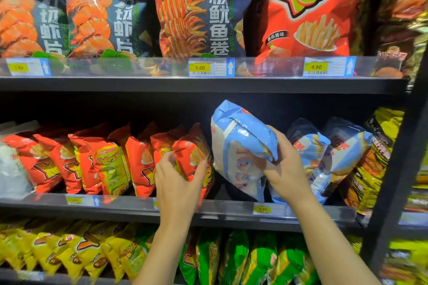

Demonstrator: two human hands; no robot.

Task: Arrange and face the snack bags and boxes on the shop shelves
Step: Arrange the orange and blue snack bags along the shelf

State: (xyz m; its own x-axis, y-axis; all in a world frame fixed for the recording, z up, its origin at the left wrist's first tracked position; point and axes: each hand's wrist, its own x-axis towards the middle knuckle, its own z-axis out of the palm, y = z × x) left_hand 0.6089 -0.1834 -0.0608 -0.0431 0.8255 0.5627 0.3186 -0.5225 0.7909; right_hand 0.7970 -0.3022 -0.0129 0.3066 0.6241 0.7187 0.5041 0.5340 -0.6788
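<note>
While the fingers (288,148) of your right hand (286,166) curl round the right edge of the light-blue and white foil snack bag (238,146), gripping it, the fingers (165,162) and thumb of your left hand (178,178) wrap the lower half of the end red foil snack bag (193,152) and hold it. The blue bag is tilted in the gap on the dark middle shelf (115,207), with the red row to its left and the other pale-blue bags (324,146) to its right. Its lower corner is hidden by your wrist, so you cannot tell whether it rests on the shelf.

Expect this bag to be very light, puffed with air, and soft enough to dent. The film looks glossy and is likely slick, and what is inside is probably brittle. Judge your hold accordingly: take it by the side edges or the flat sealed top, not by squeezing the belly, and keep the pressure gentle. To face it, you would likely turn the printed front outward and stand it upright above the yellow price label (262,209). The red bag should behave the same way, so steady it at its edges.
</note>
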